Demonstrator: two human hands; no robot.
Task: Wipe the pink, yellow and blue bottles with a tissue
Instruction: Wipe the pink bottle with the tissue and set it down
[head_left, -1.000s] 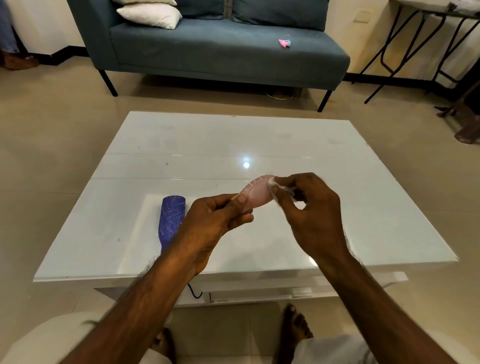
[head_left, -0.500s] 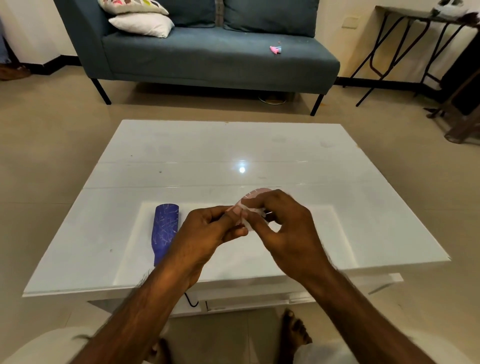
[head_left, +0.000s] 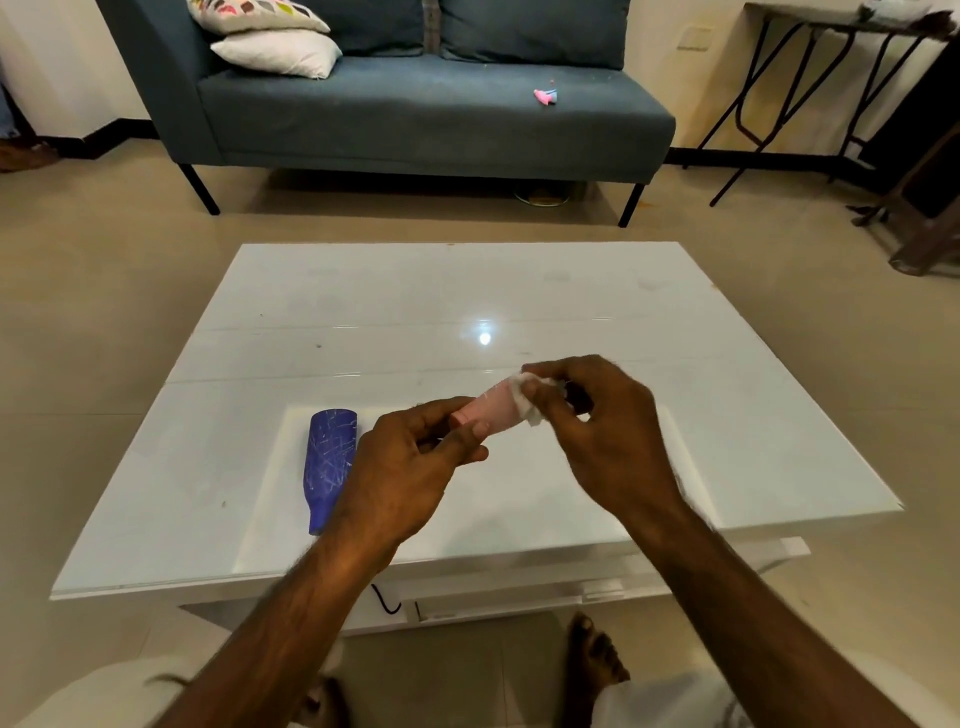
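While the pink bottle (head_left: 491, 413) is held in the air above the white table (head_left: 395, 306), it lies tilted between the two hands, its lower end toward the person and its upper end pointing away and to the right. The left hand (head_left: 410, 470) grips that lower end, with the thumb on top and the fingers curled underneath. The right hand (head_left: 605, 434) is closed on a small crumpled white tissue (head_left: 527, 397), pinched between thumb and fingertips and pressed against the upper end of the pink bottle. Part of the bottle is hidden behind the fingers, so its cap cannot be made out. Just left of the left hand, partly covered by the wrist, the blue bottle (head_left: 330, 467) lies flat on its side on the table, its wide base pointing away from the person and its narrower end toward the near edge; pale scratch-like marks cover its surface. The table top is glossy, and a bright spot of light (head_left: 484, 338) is reflected on it just beyond the right hand. Below the hands, past the near edge of the table, a bare foot (head_left: 595, 654) rests on the beige floor (head_left: 104, 291). Well beyond the hands, across the floor, stands a blue-grey sofa (head_left: 415, 114) with two pillows (head_left: 270, 39) stacked at its left end and a small pink object (head_left: 545, 96) on the seat toward its right. Farther right of the sofa, a folding table with black legs (head_left: 810, 83) stands by the wall.
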